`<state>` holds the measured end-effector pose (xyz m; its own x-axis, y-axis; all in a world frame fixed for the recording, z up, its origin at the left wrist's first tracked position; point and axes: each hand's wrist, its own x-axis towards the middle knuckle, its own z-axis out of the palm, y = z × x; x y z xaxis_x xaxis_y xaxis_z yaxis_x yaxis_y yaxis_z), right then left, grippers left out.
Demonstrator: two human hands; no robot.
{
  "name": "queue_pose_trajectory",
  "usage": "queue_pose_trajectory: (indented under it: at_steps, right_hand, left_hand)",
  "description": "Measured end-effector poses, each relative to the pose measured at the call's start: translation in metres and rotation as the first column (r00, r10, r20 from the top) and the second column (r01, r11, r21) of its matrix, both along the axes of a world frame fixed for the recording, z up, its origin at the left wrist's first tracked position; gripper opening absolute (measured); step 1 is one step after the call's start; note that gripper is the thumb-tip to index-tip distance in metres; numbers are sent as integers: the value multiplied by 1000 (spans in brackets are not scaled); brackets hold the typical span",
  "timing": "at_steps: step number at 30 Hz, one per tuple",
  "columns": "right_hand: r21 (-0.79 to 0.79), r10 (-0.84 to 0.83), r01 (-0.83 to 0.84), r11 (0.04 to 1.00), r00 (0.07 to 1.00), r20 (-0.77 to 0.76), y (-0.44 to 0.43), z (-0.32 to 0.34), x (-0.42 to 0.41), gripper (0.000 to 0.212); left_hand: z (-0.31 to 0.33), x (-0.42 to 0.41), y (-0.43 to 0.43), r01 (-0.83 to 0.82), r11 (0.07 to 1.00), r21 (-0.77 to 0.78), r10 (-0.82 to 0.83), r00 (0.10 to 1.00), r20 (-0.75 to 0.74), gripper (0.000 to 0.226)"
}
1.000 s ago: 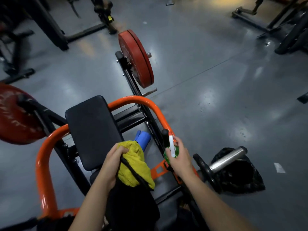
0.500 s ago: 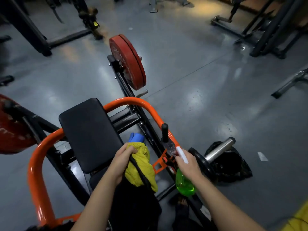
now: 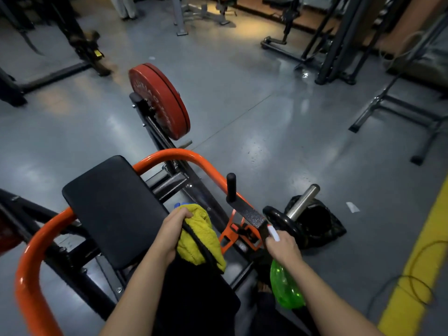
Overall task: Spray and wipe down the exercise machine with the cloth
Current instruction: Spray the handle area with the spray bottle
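Observation:
The exercise machine has an orange tube frame (image 3: 184,155), a black pad (image 3: 114,207) and a red weight plate (image 3: 162,100). My left hand (image 3: 172,232) grips a yellow cloth (image 3: 201,238) together with a black strap, just right of the pad. My right hand (image 3: 282,246) holds a green spray bottle (image 3: 284,287) by its white head (image 3: 273,232). The nozzle sits close to the black handle bracket (image 3: 244,209) and the orange latch (image 3: 238,232). The bottle's body hangs below my wrist.
A chrome sleeve with a small black plate (image 3: 301,202) lies over a black bag (image 3: 317,224) on the grey floor at right. A yellow floor stripe (image 3: 421,267) with a cable crosses the lower right. Other racks and frames (image 3: 339,44) stand at the back.
My right hand with the bottle has drawn back from the orange frame and lowered, so the green body now hangs under the wrist. The view has tilted up. My left hand keeps the cloth.

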<state>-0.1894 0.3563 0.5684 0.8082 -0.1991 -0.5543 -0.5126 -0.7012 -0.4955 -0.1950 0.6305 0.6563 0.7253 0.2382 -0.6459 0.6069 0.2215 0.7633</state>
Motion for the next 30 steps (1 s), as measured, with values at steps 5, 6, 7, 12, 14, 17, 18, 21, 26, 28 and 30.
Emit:
queue_pose_trajectory:
  at_steps: [5, 6, 7, 12, 14, 17, 18, 21, 26, 28, 30]
  right_hand:
    - [-12, -55, 54, 998, 996, -71, -21, -19, -34, 30]
    - [-13, -64, 63, 998, 994, -86, -25, -21, -40, 34]
    - [-17, -83, 82, 997, 991, -100, -29, -23, -46, 37]
    - [-104, -241, 225, 969, 952, -188, -47, -25, -64, 37]
    - [-105, -266, 248, 963, 940, -215, -54, -25, -72, 32]
    - [-97, -243, 226, 969, 943, -226, -62, -23, -82, 9]
    - [-99, -244, 227, 969, 940, -236, -65, -25, -85, 9]
    - [-127, -256, 231, 965, 933, -252, -67, -26, -91, 20]
    - [-157, -236, 199, 967, 935, -265, -69, -31, -93, 14]
    - [-130, -206, 178, 975, 944, -256, -70, -35, -91, 13]
    - [-94, -184, 168, 981, 962, -204, -69, -38, -90, 14]
  left_hand:
    - [-19, 2, -3, 87, 996, 30, -85, 995, -61, 22]
    - [-23, 4, -4, 105, 994, 37, -102, 992, -76, 23]
    - [-27, 5, -7, 130, 991, 45, -126, 988, -88, 23]
    - [-33, 16, -25, 205, 977, 50, -198, 972, -125, 22]
    - [-35, 21, -31, 238, 970, 42, -230, 962, -144, 29]
    - [-37, 31, -39, 280, 959, 53, -270, 952, -144, 45]
    - [-37, 34, -41, 297, 953, 60, -286, 948, -139, 52]
    - [-41, 37, -47, 330, 941, 74, -319, 939, -127, 59]
    - [-45, 34, -49, 336, 939, 68, -325, 936, -131, 40]
    - [-45, 32, -47, 335, 941, 50, -328, 937, -119, 35]
    - [-40, 28, -46, 333, 943, 22, -329, 938, -113, 28]
